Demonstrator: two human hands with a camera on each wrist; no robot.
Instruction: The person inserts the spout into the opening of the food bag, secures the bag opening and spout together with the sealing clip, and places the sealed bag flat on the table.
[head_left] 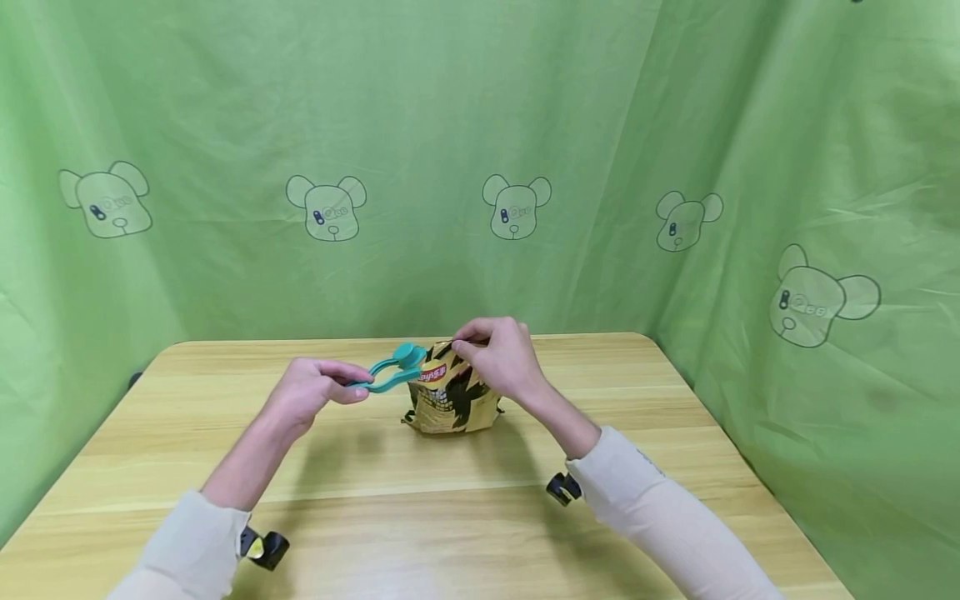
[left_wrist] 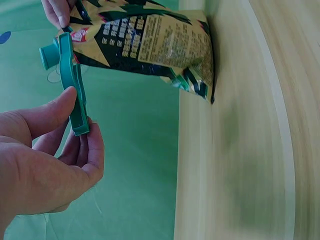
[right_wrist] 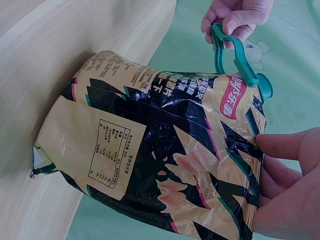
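Head view: a green curtain hangs behind the chip bag; a wooden table lies under the bag, which stands on it, gold and black with a red label; at the bag's top edge the right hand pinches the rim; left of the bag the left hand pinches one end of a teal clip; the clip's other end is at the bag's top left corner; whether they touch, I cannot tell.

Teal clip, black-and-gold jagged-patterned bag
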